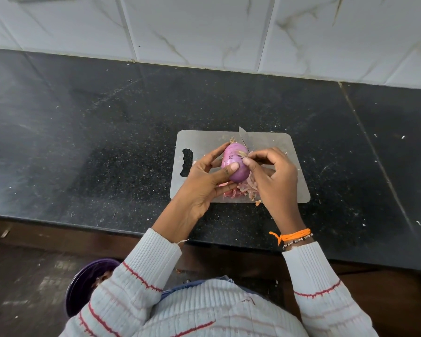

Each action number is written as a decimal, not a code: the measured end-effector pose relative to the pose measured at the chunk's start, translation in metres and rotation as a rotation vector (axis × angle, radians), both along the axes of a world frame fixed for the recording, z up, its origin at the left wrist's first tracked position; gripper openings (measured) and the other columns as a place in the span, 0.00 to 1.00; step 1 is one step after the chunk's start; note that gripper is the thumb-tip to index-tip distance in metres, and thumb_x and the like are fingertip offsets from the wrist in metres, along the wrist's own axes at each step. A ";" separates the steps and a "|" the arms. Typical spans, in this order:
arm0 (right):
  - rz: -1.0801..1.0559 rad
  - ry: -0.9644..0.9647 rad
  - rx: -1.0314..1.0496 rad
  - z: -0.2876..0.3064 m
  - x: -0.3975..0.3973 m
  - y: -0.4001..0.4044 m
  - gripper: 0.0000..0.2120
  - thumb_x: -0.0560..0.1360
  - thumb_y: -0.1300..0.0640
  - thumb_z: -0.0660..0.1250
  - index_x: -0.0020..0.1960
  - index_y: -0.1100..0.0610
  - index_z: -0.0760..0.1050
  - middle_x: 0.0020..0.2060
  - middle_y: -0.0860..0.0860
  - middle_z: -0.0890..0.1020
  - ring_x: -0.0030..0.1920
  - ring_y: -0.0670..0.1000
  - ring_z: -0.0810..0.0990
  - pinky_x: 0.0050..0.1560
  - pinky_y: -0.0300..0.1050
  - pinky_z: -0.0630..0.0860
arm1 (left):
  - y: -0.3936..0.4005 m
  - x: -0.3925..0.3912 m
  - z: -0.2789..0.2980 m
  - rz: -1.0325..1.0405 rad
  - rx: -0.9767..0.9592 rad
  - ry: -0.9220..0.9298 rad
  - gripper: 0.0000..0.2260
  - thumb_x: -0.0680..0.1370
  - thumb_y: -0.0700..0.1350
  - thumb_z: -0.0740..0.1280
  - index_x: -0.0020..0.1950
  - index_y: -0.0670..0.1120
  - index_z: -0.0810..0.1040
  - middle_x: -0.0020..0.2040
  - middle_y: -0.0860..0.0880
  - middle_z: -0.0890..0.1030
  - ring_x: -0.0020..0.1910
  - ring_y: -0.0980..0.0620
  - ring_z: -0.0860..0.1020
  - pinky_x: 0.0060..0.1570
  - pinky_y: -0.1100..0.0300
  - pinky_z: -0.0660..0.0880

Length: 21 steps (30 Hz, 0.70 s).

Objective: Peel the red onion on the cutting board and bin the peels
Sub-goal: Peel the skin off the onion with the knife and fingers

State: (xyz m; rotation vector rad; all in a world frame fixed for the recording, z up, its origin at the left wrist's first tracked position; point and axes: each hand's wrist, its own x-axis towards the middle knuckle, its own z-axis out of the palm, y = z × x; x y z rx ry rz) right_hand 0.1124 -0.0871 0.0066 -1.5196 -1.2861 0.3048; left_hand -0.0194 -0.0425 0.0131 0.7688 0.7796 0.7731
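My left hand grips the red onion just above the grey cutting board; the onion's purple flesh is mostly bare and its root tuft points away from me. My right hand pinches a dry brown strip of peel at the onion's upper right side. A pile of pink and tan peels lies on the board under my hands. A knife blade tip pokes out behind the onion; the rest of the knife is hidden.
The board lies on a black speckled counter near its front edge, with a white marble-tiled wall behind. A purple bin stands on the floor at lower left, partly hidden by my left sleeve. One peel scrap lies off the board's front edge.
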 end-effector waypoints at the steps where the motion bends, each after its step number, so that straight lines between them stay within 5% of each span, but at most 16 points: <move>1: -0.010 -0.015 0.004 -0.001 0.000 0.000 0.03 0.72 0.61 0.69 0.44 0.60 0.78 0.41 0.51 0.79 0.43 0.40 0.76 0.42 0.28 0.72 | 0.000 0.000 0.000 0.000 -0.005 -0.002 0.21 0.69 0.37 0.70 0.61 0.50 0.76 0.60 0.44 0.77 0.43 0.49 0.83 0.39 0.59 0.81; 10: -0.205 -0.127 -0.007 -0.004 0.021 -0.003 0.02 0.72 0.63 0.69 0.43 0.61 0.77 0.40 0.53 0.79 0.37 0.44 0.76 0.37 0.29 0.71 | 0.001 -0.003 0.002 -0.035 -0.088 -0.083 0.12 0.73 0.45 0.65 0.56 0.48 0.75 0.50 0.47 0.80 0.42 0.47 0.81 0.37 0.61 0.80; 13: -0.154 -0.091 0.010 0.003 0.017 -0.005 0.04 0.72 0.67 0.68 0.45 0.61 0.79 0.42 0.52 0.80 0.41 0.39 0.77 0.41 0.25 0.72 | 0.001 -0.002 0.001 -0.043 -0.108 -0.081 0.07 0.77 0.44 0.62 0.54 0.48 0.76 0.46 0.48 0.81 0.37 0.51 0.82 0.36 0.62 0.79; 17: -0.010 -0.051 0.027 0.012 0.007 -0.005 0.05 0.73 0.62 0.69 0.48 0.59 0.80 0.43 0.51 0.80 0.44 0.44 0.79 0.43 0.32 0.77 | 0.002 0.000 -0.002 -0.065 -0.074 -0.063 0.07 0.78 0.44 0.61 0.54 0.47 0.76 0.46 0.48 0.81 0.37 0.51 0.82 0.38 0.63 0.80; 21: -0.008 -0.098 0.037 0.008 0.003 -0.002 0.04 0.71 0.61 0.71 0.45 0.58 0.80 0.42 0.50 0.79 0.42 0.41 0.77 0.42 0.28 0.73 | 0.002 0.001 -0.003 -0.066 -0.073 -0.050 0.07 0.79 0.45 0.61 0.52 0.47 0.77 0.45 0.47 0.81 0.37 0.51 0.82 0.37 0.63 0.79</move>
